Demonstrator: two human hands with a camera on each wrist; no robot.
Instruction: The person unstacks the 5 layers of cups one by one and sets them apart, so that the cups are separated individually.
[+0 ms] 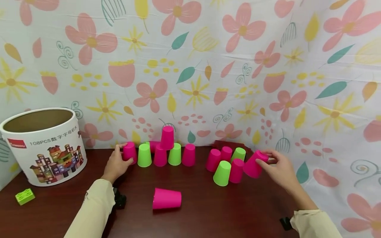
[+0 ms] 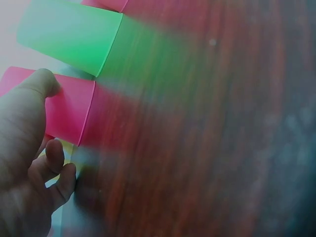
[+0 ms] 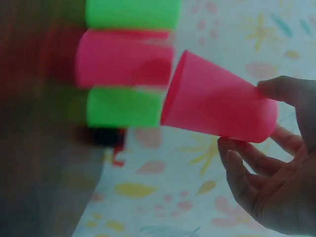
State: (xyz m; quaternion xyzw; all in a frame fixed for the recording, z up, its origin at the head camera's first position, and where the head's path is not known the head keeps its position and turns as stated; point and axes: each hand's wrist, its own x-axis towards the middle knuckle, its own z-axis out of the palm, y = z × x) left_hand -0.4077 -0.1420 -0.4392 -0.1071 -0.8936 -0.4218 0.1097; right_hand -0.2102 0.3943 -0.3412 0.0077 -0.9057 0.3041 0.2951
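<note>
At the left end of a row of upside-down cups, my left hand (image 1: 117, 165) grips a pink cup (image 1: 130, 153) with thumb and fingers on either side. Beside it, a green cup (image 2: 71, 37) stands close. My right hand (image 1: 279, 168) pinches another pink cup (image 3: 222, 101) near its closed end and holds it tilted, raised off the table. That cup is right of a cluster with a pink cup (image 1: 236, 171) and a green cup (image 1: 222, 174) in front. One pink cup (image 1: 167, 137) sits on top of the row, above a pink cup (image 1: 160, 156) and a green cup (image 1: 175, 154).
A pink cup (image 1: 167, 199) lies on its side at the table's front middle. Behind the row lies another pink cup (image 1: 151, 146). A large white bucket (image 1: 56, 158) stands left, with a green block (image 1: 25, 196) before it. Flowered cloth (image 1: 196, 69) hangs behind.
</note>
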